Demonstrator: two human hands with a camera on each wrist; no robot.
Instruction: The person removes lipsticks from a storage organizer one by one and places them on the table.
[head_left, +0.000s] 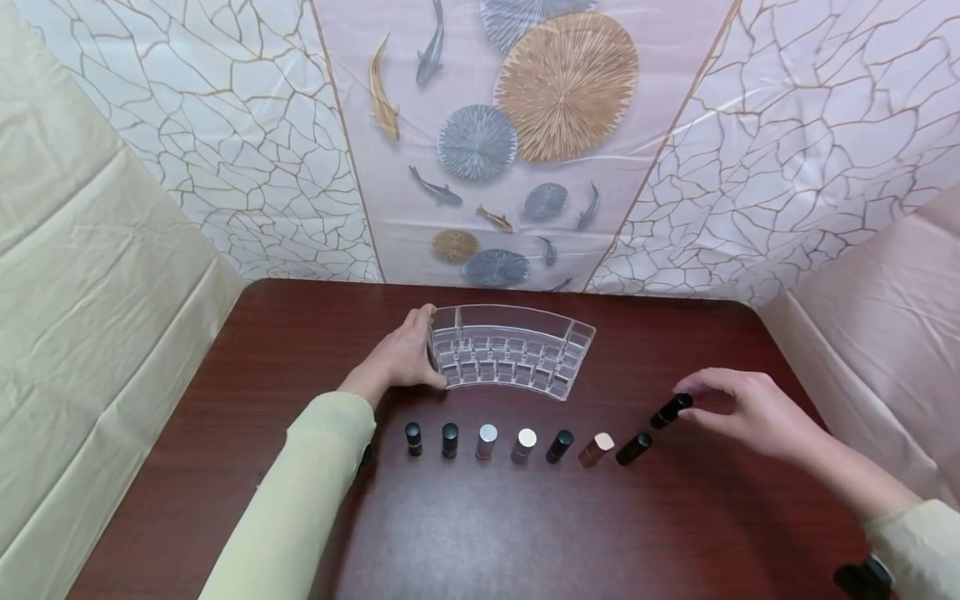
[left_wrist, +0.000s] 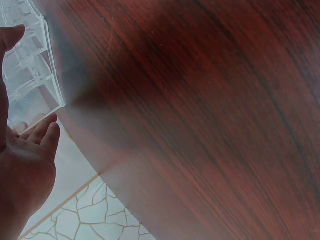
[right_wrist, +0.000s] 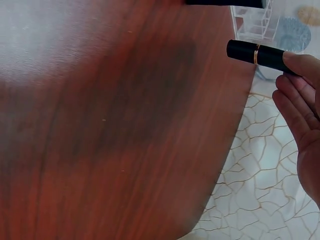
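Observation:
At the left end of a clear acrylic lipstick organizer (head_left: 517,317), my left hand (head_left: 405,354) grips its side, thumb at the front corner and fingers toward the back. The left wrist view shows that hand (left_wrist: 30,165) around the end of the see-through compartments. Between thumb and fingertips, my right hand (head_left: 738,408) pinches a black lipstick tube (head_left: 671,411), tilted. A thin gold band circles this tube (right_wrist: 245,51) in the right wrist view. Just below it, a black lipstick (head_left: 633,448) stands at the right end of a row.
Leftward along the row stand a rose-gold lipstick (head_left: 596,450), a black one (head_left: 559,446), two silvery ones (head_left: 524,446) and two more black ones (head_left: 450,440). Everything is on a dark reddish wooden table (head_left: 480,533). Patterned cloth (head_left: 270,150) hangs behind the table's far edge.

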